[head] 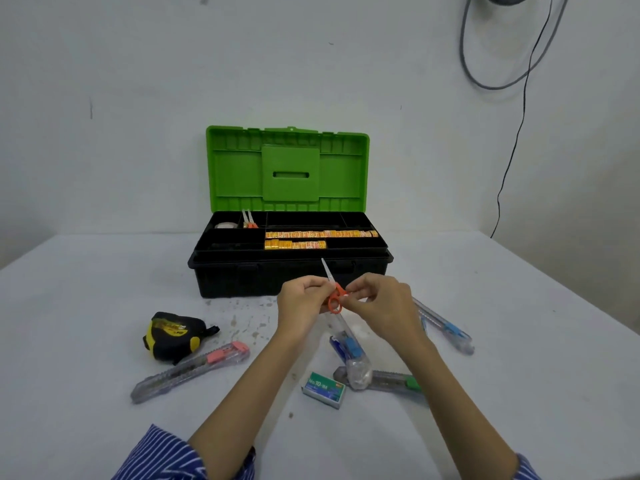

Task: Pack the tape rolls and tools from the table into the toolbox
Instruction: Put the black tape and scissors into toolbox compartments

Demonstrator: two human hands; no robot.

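Small orange-handled scissors are held above the table just in front of the toolbox, blades pointing up and away. My left hand and my right hand both grip them at the handles. The black toolbox stands open with its green lid upright. Its tray holds another pair of scissors, a tape roll and rows of yellow packets. On the table lie a yellow-black tape measure, a pink-slider cutter, blue-slider cutters, a green-slider cutter and a green staples box.
The white table meets a white wall behind the toolbox. Cables hang down the wall at the right. The table's right edge runs diagonally at the far right.
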